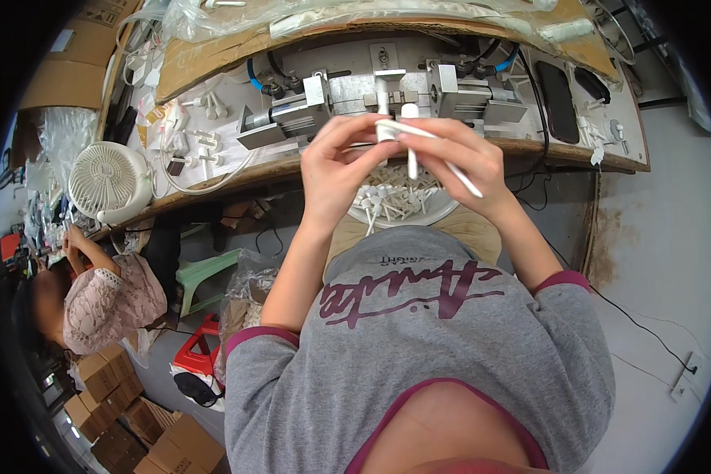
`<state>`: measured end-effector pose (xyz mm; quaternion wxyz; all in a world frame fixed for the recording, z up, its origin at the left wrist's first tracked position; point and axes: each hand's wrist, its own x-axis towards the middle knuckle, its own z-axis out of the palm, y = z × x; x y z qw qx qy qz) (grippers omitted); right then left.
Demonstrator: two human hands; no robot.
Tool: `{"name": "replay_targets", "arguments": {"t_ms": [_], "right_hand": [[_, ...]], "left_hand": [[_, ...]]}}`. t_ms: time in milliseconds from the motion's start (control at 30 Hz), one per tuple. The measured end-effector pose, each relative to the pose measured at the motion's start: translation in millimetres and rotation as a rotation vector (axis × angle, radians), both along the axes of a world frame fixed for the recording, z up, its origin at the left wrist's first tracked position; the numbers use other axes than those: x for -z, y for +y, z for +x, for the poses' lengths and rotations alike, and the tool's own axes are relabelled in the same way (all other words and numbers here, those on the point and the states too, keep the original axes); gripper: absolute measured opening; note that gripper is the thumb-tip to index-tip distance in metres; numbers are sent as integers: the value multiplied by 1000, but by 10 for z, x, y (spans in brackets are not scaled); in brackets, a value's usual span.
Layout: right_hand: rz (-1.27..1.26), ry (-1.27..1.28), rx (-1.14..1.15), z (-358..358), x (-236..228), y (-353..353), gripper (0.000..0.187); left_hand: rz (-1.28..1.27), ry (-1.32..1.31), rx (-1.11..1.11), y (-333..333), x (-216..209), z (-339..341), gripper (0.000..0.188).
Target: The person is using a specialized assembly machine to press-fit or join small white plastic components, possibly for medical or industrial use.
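Observation:
My left hand (pixel 336 158) pinches a white plastic piece (pixel 386 131) between thumb and fingertips. Close beside it, my right hand (pixel 468 162) has its fingers closed on slim white plastic sticks (pixel 464 180). One stick slants out below the fingers, and its upper end reaches the piece at my left fingertips. Another white part with a wide head (pixel 410 111) stands upright between the two hands. How the pieces join is partly hidden by my fingers. On my lap under the hands rests a bowl heaped with small white stick-shaped parts (pixel 395 197).
A metal fixture with left (pixel 300 110) and right (pixel 457 93) blocks stands on the bench just beyond my hands. A white fan (pixel 109 182) is at the left edge. A black phone-like slab (pixel 555 101) lies at right. Another person (pixel 107 304) sits at left near a green stool (pixel 205 276).

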<state>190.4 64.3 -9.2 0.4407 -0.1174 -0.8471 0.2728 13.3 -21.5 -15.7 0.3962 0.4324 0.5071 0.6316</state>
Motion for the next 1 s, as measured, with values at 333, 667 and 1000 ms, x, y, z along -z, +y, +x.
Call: {"name": "replay_targets", "arguments": {"t_ms": [333, 667, 1000], "right_hand": [[-1069, 247, 28, 33, -3, 56, 27], [-1026, 293, 103, 24, 50, 25, 30], [-1590, 387, -392, -127, 162, -12, 36]], "left_hand": [[102, 1319, -120, 141, 203, -36, 26], [20, 1321, -70, 231, 154, -87, 28], [482, 960, 68, 147, -222, 38, 34]]}}
